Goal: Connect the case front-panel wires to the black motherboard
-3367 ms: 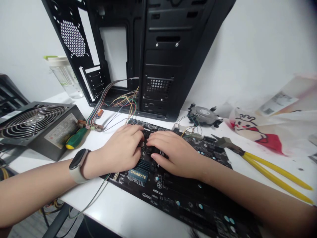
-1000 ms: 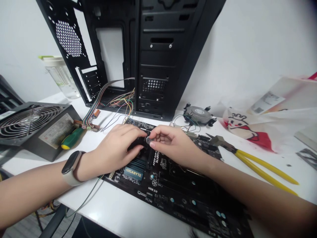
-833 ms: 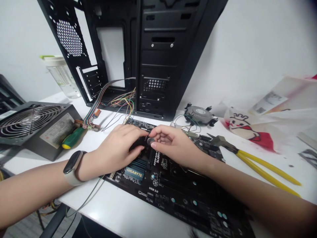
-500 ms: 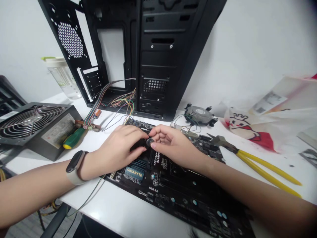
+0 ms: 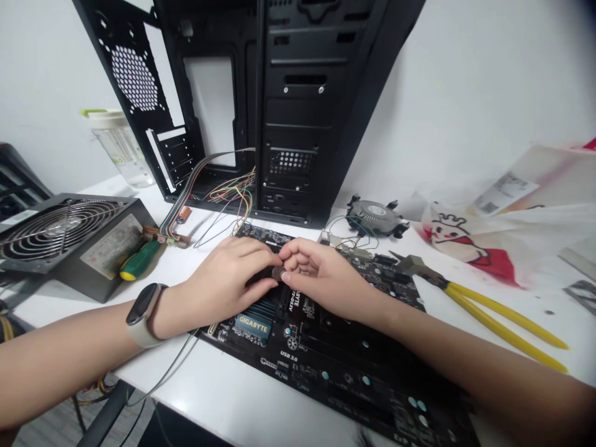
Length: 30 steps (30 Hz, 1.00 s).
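Note:
Both hands meet over the motherboard (image 5: pixel 298 366), which lies on the white table. A small, dark, coin-like disc, apparently a coin cell battery (image 5: pixel 278 273), sits between their fingertips, held above the board. My right hand (image 5: pixel 321 267) pinches its edge between thumb and curled index finger. My left hand (image 5: pixel 233 267), with a grey-strapped band on the wrist, closes thumb and fingers on its other side. Beneath the left thumb is a blue heatsink (image 5: pixel 254 324) marked GIGABYTE. My fingers partly hide the disc and the board under it.
Behind the board stands an open black computer case (image 5: pixel 298 124) with loose wires. On the left are a power supply (image 5: pixel 112 248), a green screwdriver (image 5: pixel 139 261) and a cup (image 5: pixel 121 149). On the right lie a cooler fan (image 5: pixel 377 216), yellow-handled pliers (image 5: pixel 498 310) and a plastic bag (image 5: pixel 470 242).
The disc has tilted between my fingertips and shifted slightly down and left, showing a brownish side instead of its shiny dark face. Both hands stay in nearly the same place.

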### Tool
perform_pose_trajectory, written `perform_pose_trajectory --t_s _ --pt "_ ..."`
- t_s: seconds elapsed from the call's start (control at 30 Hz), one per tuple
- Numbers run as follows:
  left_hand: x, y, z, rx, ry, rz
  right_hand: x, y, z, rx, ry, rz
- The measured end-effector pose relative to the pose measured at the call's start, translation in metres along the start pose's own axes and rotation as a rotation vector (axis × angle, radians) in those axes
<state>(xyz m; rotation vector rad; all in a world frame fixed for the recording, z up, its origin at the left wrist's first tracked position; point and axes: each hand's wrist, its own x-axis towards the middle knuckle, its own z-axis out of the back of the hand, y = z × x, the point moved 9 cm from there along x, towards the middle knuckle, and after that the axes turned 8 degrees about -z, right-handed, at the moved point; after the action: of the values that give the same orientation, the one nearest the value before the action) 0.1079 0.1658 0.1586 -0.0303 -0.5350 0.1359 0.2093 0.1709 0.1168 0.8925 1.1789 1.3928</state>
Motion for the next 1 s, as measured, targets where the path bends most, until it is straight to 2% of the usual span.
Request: perform_pose_trajectory --t_s 0.17,0.3,0.43,0.6,0.77,1.0 --pt "-0.001 0.003 -0.003 0.001 0.028 0.028 0.000 -0.001 0.000 -0.022 -0.017 0.008" --pt "-0.001 0.009 -0.007 -0.040 0.055 0.078 -0.001 -0.001 0.006 -0.085 -0.092 0.047" --pt "-0.001 0.012 -0.013 -0.050 0.124 0.128 -0.001 -0.004 0.010 -0.163 -0.145 0.039" --pt "0.000 0.014 -0.020 -0.053 0.207 0.169 -0.002 -0.003 0.009 -0.206 -0.143 0.074" --pt "0.001 0.013 -0.019 -0.051 0.211 0.172 -0.007 0.010 0.011 -0.351 -0.214 0.189" --pt "0.002 0.013 -0.020 -0.057 0.217 0.176 -0.008 0.014 0.010 -0.413 -0.235 0.224"
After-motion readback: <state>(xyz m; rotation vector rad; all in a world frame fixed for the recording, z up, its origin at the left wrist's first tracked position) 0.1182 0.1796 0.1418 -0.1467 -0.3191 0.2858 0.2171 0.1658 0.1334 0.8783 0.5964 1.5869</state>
